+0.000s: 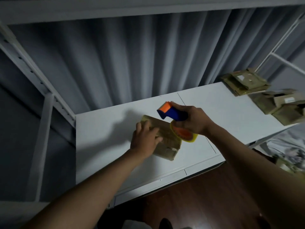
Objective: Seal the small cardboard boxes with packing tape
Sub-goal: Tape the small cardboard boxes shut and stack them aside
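- I see a small cardboard box lying on the white table, a little left of the table's middle, turned at an angle to the table's edges.
- My left hand lies on top of the box at its left end, fingers laid fairly straight over the lid, pressing down rather than curling round it.
- My right hand grips the blue handle of a tape dispenser, fingers wrapped round it; the orange part of its head points up and to the left.
- The roll of packing tape sits on the dispenser just below that hand, yellow-edged with an orange hub, right at the box's right end. I cannot tell whether the roll or its tape touches the cardboard.
- The box's near right corner shows a ragged, pale patch; blur hides what it is.
- Well off to the right, at the table's far end, lie more cardboard boxes, flattened or open, in a loose heap.
- Behind the table hangs a grey curtain, framed by white metal shelving.
- Below the table's near edge I see a dark wooden floor.
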